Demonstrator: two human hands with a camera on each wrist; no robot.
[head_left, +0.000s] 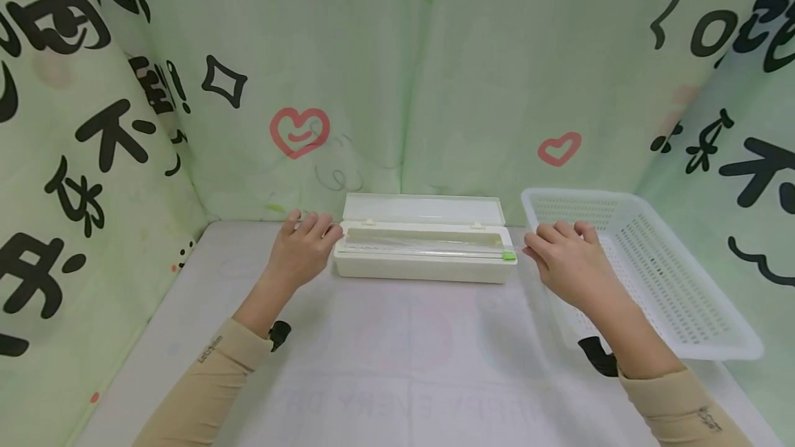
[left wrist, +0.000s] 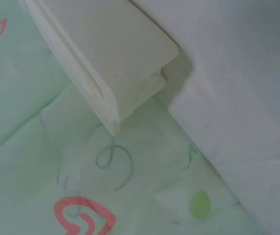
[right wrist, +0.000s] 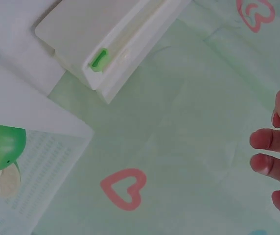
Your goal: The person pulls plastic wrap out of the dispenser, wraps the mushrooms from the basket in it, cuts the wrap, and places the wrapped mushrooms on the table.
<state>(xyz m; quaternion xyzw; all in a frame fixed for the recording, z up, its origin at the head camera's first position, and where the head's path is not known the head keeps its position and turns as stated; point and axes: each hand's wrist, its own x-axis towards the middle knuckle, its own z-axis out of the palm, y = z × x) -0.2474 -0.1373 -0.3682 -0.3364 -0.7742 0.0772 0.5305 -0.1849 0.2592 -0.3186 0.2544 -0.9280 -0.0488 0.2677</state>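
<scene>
A white cling film dispenser (head_left: pixel 422 269) lies at the back of the table, its hinged lid (head_left: pixel 425 209) raised. Clear cling film (head_left: pixel 422 245) shows inside, and a green slide cutter (head_left: pixel 508 255) sits at the right end. My left hand (head_left: pixel 304 247) is beside the dispenser's left end with loosely bent fingers; nothing shows in it. My right hand (head_left: pixel 568 264) hovers between the dispenser's right end and the basket. In the right wrist view its fingers (right wrist: pixel 272 166) are spread and bent, holding nothing. The left wrist view catches only the dispenser's end (left wrist: pixel 105 54), without the hand.
To the right stands a white perforated basket (head_left: pixel 695 274). In the right wrist view a rounded green object (right wrist: pixel 3 147) and a pale piece appear by it; their kind is unclear. A printed green curtain (head_left: pixel 472 88) rises behind the white table (head_left: pixel 404 350).
</scene>
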